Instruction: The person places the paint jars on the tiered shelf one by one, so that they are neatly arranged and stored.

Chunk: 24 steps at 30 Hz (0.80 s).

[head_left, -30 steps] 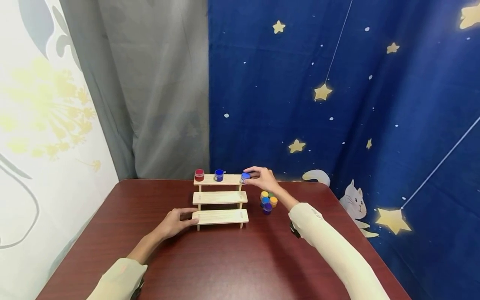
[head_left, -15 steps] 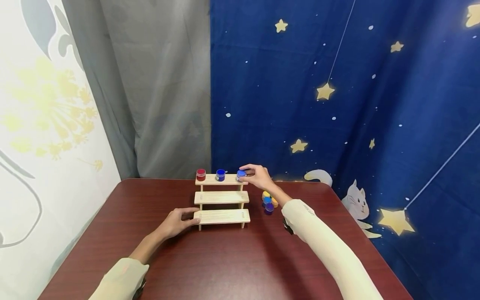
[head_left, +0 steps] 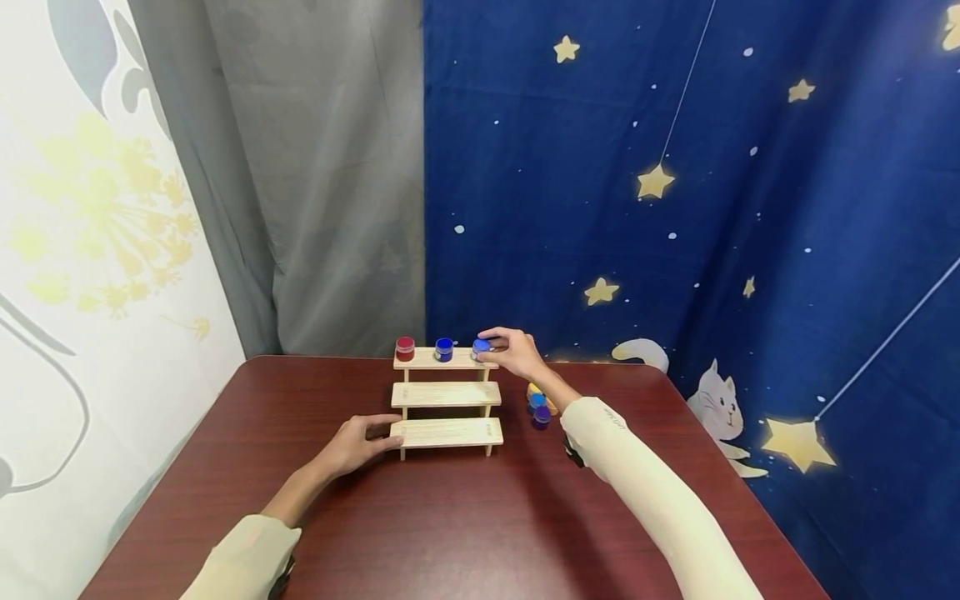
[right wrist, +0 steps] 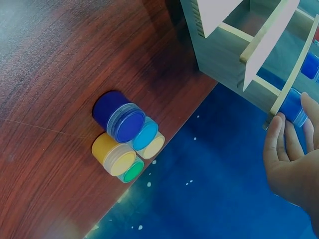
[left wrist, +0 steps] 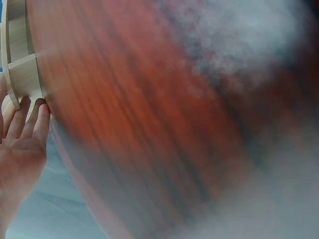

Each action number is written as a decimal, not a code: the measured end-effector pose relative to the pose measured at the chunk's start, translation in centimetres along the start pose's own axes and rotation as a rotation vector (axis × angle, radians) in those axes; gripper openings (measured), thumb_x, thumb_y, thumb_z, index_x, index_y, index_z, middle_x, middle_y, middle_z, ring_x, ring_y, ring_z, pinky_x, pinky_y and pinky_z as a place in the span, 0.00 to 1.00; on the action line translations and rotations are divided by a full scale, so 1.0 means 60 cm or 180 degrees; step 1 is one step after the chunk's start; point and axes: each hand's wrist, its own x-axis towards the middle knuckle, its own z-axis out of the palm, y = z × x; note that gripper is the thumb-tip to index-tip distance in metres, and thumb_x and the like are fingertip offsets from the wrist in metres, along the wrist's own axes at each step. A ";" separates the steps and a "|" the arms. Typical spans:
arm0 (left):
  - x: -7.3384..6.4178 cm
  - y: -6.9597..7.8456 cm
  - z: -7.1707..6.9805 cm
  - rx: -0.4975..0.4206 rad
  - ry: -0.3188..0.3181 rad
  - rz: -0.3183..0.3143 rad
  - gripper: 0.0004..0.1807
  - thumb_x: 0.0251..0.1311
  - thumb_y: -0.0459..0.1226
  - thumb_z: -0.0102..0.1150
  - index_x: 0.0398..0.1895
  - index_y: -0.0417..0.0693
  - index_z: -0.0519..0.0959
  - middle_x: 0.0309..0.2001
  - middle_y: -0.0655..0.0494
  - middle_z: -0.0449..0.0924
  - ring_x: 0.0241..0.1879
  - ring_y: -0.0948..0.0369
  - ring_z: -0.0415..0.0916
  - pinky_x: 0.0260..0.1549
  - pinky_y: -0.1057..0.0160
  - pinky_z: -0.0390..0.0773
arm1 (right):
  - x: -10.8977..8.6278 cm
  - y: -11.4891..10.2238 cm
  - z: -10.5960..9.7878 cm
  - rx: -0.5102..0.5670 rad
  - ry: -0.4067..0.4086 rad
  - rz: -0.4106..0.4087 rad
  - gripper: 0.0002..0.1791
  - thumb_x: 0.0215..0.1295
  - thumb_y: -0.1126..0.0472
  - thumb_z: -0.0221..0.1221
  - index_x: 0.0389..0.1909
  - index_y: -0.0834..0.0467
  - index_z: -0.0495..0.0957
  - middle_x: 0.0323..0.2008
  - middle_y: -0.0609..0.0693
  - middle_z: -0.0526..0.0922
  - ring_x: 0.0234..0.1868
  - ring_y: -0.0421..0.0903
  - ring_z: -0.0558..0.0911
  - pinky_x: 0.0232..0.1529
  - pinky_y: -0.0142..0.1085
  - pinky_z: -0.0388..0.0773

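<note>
A three-tier wooden stand (head_left: 450, 393) is on the table. My left hand (head_left: 348, 446) holds the left end of its lowest shelf, thumb in front and fingers behind; in the left wrist view the fingers (left wrist: 32, 122) lie against the stand's side. At the right end of the top shelf, my right hand (head_left: 517, 353) pinches a blue paint jar (head_left: 481, 345) between thumb and fingers. The same jar (right wrist: 294, 107) appears at the shelf end in the right wrist view. A red paint jar (head_left: 405, 348) and a darker blue one (head_left: 444, 349) stand to its left on that shelf.
Right of the stand, several more paint jars sit clustered on the table (head_left: 450, 525): dark blue (right wrist: 119, 117), light blue (right wrist: 145, 134), yellow (right wrist: 113, 154), pale yellow (right wrist: 152, 145) and green (right wrist: 132, 172). Behind the table's far edge hangs a blue star curtain (head_left: 570, 208).
My right hand has shifted the blue paint jar slightly left, further onto the top shelf's right end. The left hand keeps its hold on the lowest shelf.
</note>
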 end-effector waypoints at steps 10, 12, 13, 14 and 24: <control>0.002 0.004 0.002 -0.0066 0.0002 -0.0005 0.24 0.63 0.44 0.74 0.61 0.46 0.84 0.56 0.45 0.85 0.54 0.54 0.83 0.47 0.60 0.82 | -0.001 0.006 -0.005 0.0010 0.0020 0.0126 0.26 0.61 0.63 0.75 0.60 0.56 0.83 0.51 0.57 0.89 0.54 0.51 0.87 0.51 0.44 0.84; 0.001 0.004 0.002 -0.0056 0.0003 0.0011 0.24 0.64 0.44 0.73 0.61 0.46 0.84 0.56 0.45 0.85 0.55 0.53 0.83 0.48 0.59 0.83 | -0.004 0.008 -0.008 0.0031 0.0018 0.0121 0.26 0.61 0.63 0.75 0.61 0.57 0.83 0.51 0.58 0.88 0.54 0.52 0.87 0.53 0.45 0.84; 0.001 0.004 0.002 -0.0063 0.0000 0.0013 0.24 0.64 0.44 0.73 0.61 0.45 0.84 0.56 0.45 0.85 0.55 0.53 0.83 0.48 0.59 0.83 | -0.006 0.009 -0.009 0.0042 0.0017 0.0109 0.26 0.61 0.63 0.75 0.61 0.59 0.82 0.51 0.58 0.88 0.54 0.53 0.87 0.53 0.45 0.84; 0.001 0.004 0.002 -0.0067 0.0000 0.0012 0.24 0.64 0.44 0.73 0.61 0.45 0.84 0.56 0.45 0.85 0.55 0.52 0.83 0.48 0.59 0.83 | -0.009 0.011 -0.010 0.0058 0.0009 0.0092 0.26 0.62 0.63 0.74 0.61 0.60 0.82 0.52 0.59 0.88 0.54 0.54 0.87 0.53 0.46 0.84; -0.002 0.002 0.002 -0.0049 -0.0027 -0.0054 0.25 0.63 0.45 0.73 0.62 0.47 0.84 0.57 0.46 0.85 0.55 0.54 0.83 0.48 0.60 0.83 | -0.026 0.028 -0.029 0.0152 -0.0026 -0.0005 0.25 0.64 0.65 0.72 0.62 0.62 0.81 0.54 0.63 0.86 0.54 0.57 0.87 0.54 0.48 0.83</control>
